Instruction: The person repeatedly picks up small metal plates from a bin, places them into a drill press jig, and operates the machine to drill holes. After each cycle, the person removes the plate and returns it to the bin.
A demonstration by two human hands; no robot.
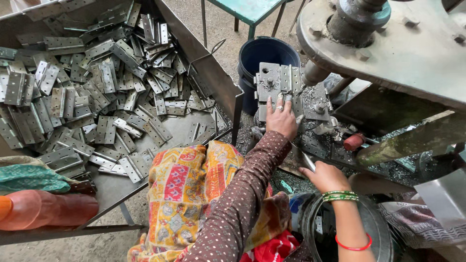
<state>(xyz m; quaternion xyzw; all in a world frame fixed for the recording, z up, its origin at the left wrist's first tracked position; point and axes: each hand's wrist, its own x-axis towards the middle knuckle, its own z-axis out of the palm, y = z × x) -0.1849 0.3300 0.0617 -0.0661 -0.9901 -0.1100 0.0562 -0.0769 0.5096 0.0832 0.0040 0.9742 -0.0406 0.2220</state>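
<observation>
From the head view, your left hand (281, 118) reached forward with a ring on one finger, its fingers laid flat and fairly open on a metal hinge (284, 78) that sat on the grey block (310, 99) under the press (383, 43); it pressed on the hinge rather than gripping it. Your right hand (326, 175) was nearer to you, curled around a thin metal lever (303, 157), though how tightly it was shut on it I cannot tell. That wrist carried a stack of green bangles (341, 195) and one red bangle (353, 246). One hinge lay at the block; the rest, far too many to count, were heaped in the metal tray (208, 73) on your left, well apart from the press, on a desk (111, 187). One dark blue bucket (264, 56) stood just behind the block, and one black tub (369, 228) sat below your right forearm. Metal shavings (242, 136) were strewn around the base of the block. One small red cylinder (353, 141) lay to the right of the block. A patterned cloth (194, 179) covered your lap, and one orange bottle (46, 208) lay at the near left edge.
</observation>
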